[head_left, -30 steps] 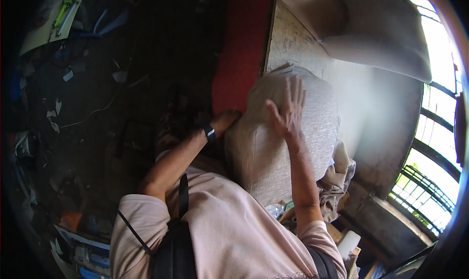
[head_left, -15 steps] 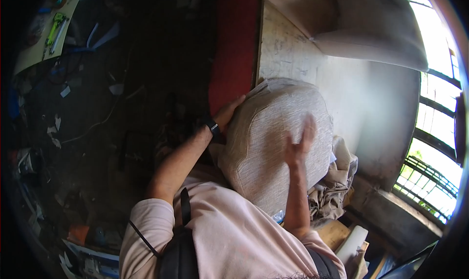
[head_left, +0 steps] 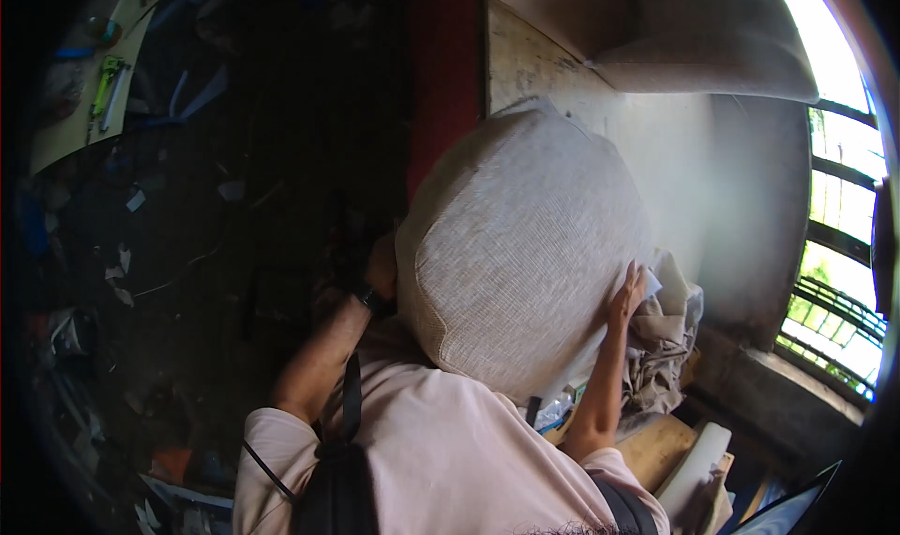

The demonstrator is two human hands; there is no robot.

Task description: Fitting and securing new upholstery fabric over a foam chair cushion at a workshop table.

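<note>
A large cushion [head_left: 525, 254] in beige woven fabric, with rounded corners and a seam along its left edge, stands in front of my chest. Dark in the shadow, my left hand [head_left: 381, 267] presses on its left side, and the fingers are partly hidden by it. Against the opposite edge lies my right hand [head_left: 628, 293], fingers pointing up along the fabric. The cushion is held between the two hands.
Behind is a pale worn tabletop [head_left: 534, 57] with a red side [head_left: 445, 75]. A beige upholstered piece [head_left: 703, 38] stands at the far right by a barred window [head_left: 839, 226]. Crumpled fabric [head_left: 656, 357] lies right; a lime-green tool [head_left: 106, 80] rests on the far-left board.
The cushion has turned and come up closer, filling more of the view. My right hand went from its face to its right edge; my left hand slid lower along the left side.
</note>
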